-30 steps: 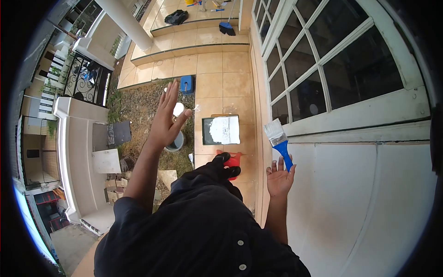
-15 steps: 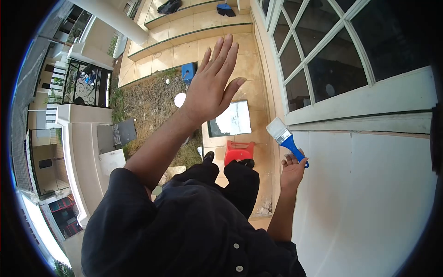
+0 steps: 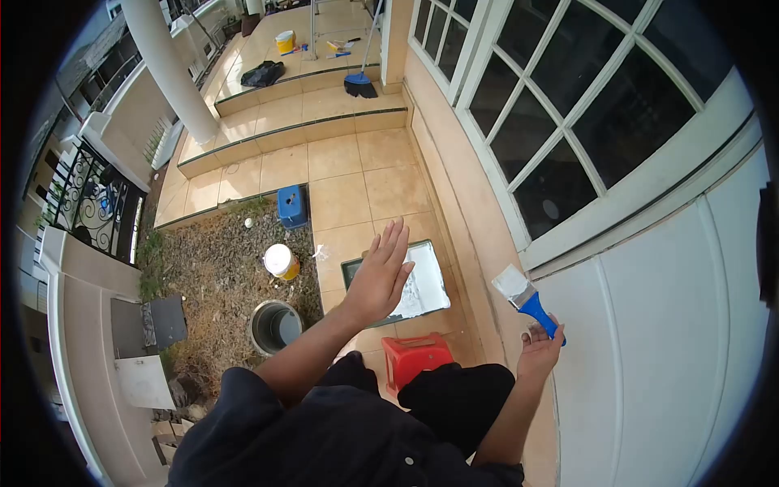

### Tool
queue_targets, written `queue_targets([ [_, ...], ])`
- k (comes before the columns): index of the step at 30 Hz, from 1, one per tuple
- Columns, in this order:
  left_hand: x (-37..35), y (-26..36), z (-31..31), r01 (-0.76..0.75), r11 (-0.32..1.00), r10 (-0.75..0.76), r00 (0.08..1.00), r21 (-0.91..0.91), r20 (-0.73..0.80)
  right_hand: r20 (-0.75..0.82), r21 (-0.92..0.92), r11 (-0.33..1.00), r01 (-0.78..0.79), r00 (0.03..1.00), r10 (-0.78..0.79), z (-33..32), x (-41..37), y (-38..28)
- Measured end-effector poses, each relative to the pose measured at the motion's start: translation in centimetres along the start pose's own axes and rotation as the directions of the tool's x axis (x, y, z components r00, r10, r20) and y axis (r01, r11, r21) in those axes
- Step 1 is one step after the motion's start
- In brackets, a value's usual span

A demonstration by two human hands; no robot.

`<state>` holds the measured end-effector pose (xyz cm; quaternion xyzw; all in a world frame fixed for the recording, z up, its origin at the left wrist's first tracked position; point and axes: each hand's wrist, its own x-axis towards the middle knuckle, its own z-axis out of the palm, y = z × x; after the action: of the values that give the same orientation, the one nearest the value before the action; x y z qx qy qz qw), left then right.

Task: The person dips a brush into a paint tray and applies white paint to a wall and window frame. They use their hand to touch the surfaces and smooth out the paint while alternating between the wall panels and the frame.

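Note:
In the head view my right hand (image 3: 539, 352) is closed around the blue handle of a paintbrush (image 3: 533, 307), its pale bristles pointing up and left. The brush is beside the white lower wall panel (image 3: 665, 325); I see a gap to the window frame. My left hand (image 3: 378, 280) is stretched out flat, fingers extended and holding nothing. It covers part of a paint tray (image 3: 424, 288) coated with white paint on the tiled floor. Just below the tray stands a red plastic stool (image 3: 418, 357), near my legs.
A blue stool (image 3: 292, 206), a white-and-yellow bucket (image 3: 281, 261) and a metal pail (image 3: 275, 327) stand on or beside the gravel at left. Tiled steps (image 3: 300, 122) rise ahead, with a broom (image 3: 359, 84) and a black bag (image 3: 263, 75). A paned window (image 3: 560, 114) lines the right.
My view has tilted up, showing more of the steps and gravel. My left hand has come down, now overlapping the tray. The right hand still holds the paintbrush.

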<state>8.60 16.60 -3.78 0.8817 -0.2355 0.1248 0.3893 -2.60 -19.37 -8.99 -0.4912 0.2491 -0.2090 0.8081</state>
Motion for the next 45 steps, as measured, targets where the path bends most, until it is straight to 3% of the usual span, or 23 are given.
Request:
queue_targets([
  [3, -0.2, 0.7, -6.1, -0.016, 0.998, 0.015, 1.0, 0.057, 0.017, -0.017, 0.173, 0.973, -0.152, 0.987, 0.157, 0.7, -1.5, 2.7],
  [4, 0.1, 0.9, -8.0, -0.028, 0.998, 0.029, 0.999, 0.063, -0.016, 0.0, 0.192, 0.972, -0.132, 0.991, 0.134, 0.5, -2.0, 4.0],
  [6, 0.6, 1.2, -10.8, -0.058, 0.995, 0.063, 0.996, 0.077, -0.058, 0.014, 0.29, 0.9, -0.326, 0.942, 0.336, -0.3, -2.5, 6.5],
  [9, 0.8, 2.0, -13.3, -0.121, 0.992, 0.123, 0.986, 0.029, -0.113, 0.066, 0.158, 0.944, -0.291, 0.956, 0.284, -2.8, -2.3, 7.3],
  [19, 2.7, 6.2, -11.7, -0.321, 0.942, 0.305, 0.941, -0.1, -0.147, 0.088, 0.248, 0.955, -0.161, 0.986, 0.144, -6.5, -7.7, 4.1],
  [24, 4.1, 8.1, -12.2, -0.402, 0.903, 0.374, 0.909, -0.154, -0.183, 0.05, 0.132, 0.991, -0.007, 0.999, 0.0, -7.5, -11.3, 1.9],
  [26, 3.9, 8.0, -11.8, -0.396, 0.902, 0.366, 0.912, -0.17, -0.185, 0.015, 0.062, 0.997, 0.041, 0.999, -0.042, -8.3, -12.0, 1.0],
  [28, 3.5, 7.4, -11.0, -0.379, 0.905, 0.353, 0.922, -0.191, -0.159, -0.129, -0.025, 0.984, 0.177, 0.975, -0.179, -9.4, -13.0, 0.5],
  [31, 2.8, 7.0, -10.7, -0.36, 0.909, 0.338, 0.932, -0.211, -0.131, -0.136, -0.067, 0.964, 0.258, 0.955, -0.265, -10.4, -13.9, 0.7],
  [37, 3.0, 6.2, -11.8, -0.378, 0.904, 0.352, 0.923, -0.198, -0.155, -0.176, 0.068, 0.961, 0.268, 0.951, -0.253, -8.6, -14.5, 1.5],
  [45, 2.5, 4.7, -11.7, -0.338, 0.936, 0.316, 0.931, -0.103, -0.181, -0.119, -0.09, 0.953, 0.288, 0.947, -0.298, -7.3, -13.3, 2.4],
])
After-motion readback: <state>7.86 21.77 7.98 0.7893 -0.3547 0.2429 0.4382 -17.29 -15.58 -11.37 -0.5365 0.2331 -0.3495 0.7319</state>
